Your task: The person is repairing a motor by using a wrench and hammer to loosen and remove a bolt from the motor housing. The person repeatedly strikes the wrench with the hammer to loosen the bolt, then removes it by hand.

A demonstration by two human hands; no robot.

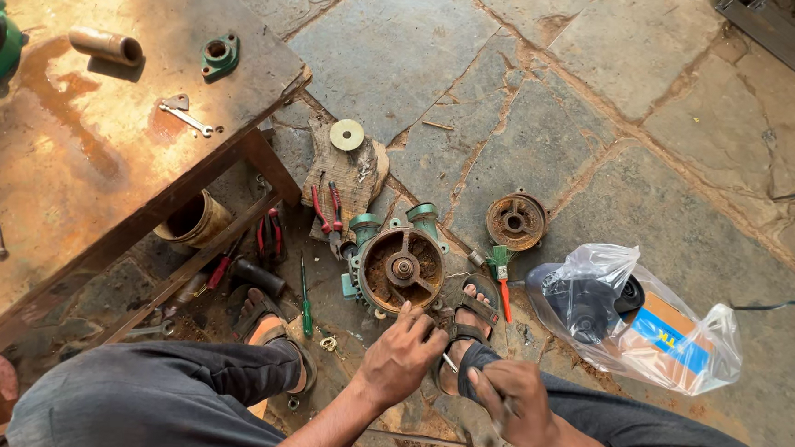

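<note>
Stone floor (526,69); pump housing (402,268); pliers (326,208)

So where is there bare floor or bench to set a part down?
Free: the stone floor beyond the rusty pulley, and the bench top between spanner and short pipe. Crowded: around the pump housing, among pliers, screwdriver, plastic bag and both feet.

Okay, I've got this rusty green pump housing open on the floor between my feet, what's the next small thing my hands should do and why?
Probably steady the pump housing with your left hand, which already rests at its lower rim, then bring in the thin tool in your right hand. The open cavity is caked with rust around the central hub, and the housing sits loose on the stone floor, so it may shift.
</note>
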